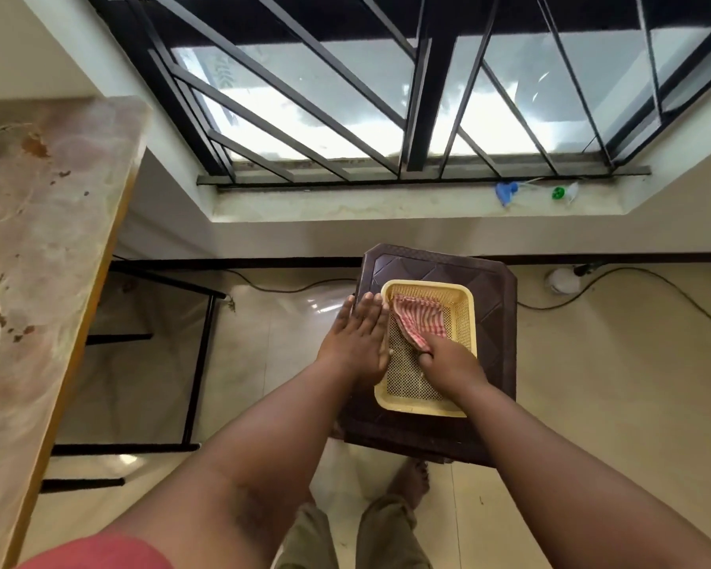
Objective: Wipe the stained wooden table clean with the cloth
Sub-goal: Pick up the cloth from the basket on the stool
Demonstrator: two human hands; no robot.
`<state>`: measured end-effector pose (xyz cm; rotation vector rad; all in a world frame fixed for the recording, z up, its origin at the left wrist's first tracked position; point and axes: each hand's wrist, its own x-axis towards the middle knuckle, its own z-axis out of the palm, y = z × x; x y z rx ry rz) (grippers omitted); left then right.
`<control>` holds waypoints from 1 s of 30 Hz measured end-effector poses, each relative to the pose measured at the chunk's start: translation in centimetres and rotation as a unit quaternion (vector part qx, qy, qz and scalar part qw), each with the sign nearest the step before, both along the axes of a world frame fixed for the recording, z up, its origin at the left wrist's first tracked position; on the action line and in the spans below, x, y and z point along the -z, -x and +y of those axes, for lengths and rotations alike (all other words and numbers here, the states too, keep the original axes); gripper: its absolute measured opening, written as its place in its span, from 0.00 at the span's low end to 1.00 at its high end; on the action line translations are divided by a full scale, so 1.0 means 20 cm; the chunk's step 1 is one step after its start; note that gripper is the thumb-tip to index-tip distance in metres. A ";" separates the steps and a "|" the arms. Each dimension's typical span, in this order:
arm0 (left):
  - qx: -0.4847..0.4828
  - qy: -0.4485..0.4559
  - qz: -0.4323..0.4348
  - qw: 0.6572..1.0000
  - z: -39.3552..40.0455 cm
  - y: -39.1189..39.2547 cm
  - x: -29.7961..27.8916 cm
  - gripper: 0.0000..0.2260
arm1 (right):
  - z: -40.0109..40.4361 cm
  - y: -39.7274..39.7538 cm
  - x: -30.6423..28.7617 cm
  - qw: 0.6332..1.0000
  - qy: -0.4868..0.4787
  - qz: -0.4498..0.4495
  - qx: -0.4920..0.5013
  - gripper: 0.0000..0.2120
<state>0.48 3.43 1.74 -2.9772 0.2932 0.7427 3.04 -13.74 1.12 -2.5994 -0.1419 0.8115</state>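
Far left of the frame, the wooden table point(38, 248) ran down the edge, its pale top blotched with brown stains, the darkest patches near the upper left and at the middle left edge. Just right of it, lower down, black metal bars of a frame point(198, 363) stood on the glossy floor tiles point(592, 404). Moving toward centre, the left hand point(356, 340) was spread flat, fingers straight and together, nothing gripped; it lay against the left side of the yellow basket point(407, 388), fingertips reaching up past the basket's top left corner and over the dark brown stool point(497, 314) beneath. Whether the palm pressed on the rim or only hovered beside it, I couldn't tell. Then the basket itself, a perforated tray sitting on the stool top at centre frame. Inside it, in the upper half, lay the cloth point(417, 318), red and white checked, bunched and fanned out. The right hand point(448, 361) was down in the basket, fingers curled and pinching the cloth's lower corner, a grasp on the fabric and nothing else. The cloth was well apart from the table. Upper centre, a barred window point(386, 96) filled the frame, and on its sill toward the upper right lay a blue spray nozzle point(505, 191) and a green-capped one point(563, 193). At the bottom, a bare foot point(411, 480) showed.
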 end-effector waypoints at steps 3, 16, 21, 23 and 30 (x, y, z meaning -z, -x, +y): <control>-0.014 0.002 0.006 1.000 0.12 -0.01 -0.09 0.32 | -0.01 0.00 -0.10 0.999 -0.014 0.005 0.029 0.12; -0.031 0.024 -0.051 0.998 0.62 0.09 -0.53 0.35 | 0.49 0.03 -0.68 0.969 -0.209 0.076 0.103 0.07; -0.091 -0.011 -0.106 0.990 0.96 0.22 -0.72 0.35 | 0.89 0.04 -0.85 0.954 -0.281 0.101 0.025 0.08; -0.140 -0.029 -0.132 0.981 1.10 0.31 -0.78 0.33 | 1.06 0.05 -0.90 0.951 -0.290 0.107 -0.026 0.08; -0.328 -0.054 -0.172 0.927 1.43 0.86 -0.91 0.30 | 1.53 0.30 -1.00 0.917 -0.311 0.115 -0.222 0.06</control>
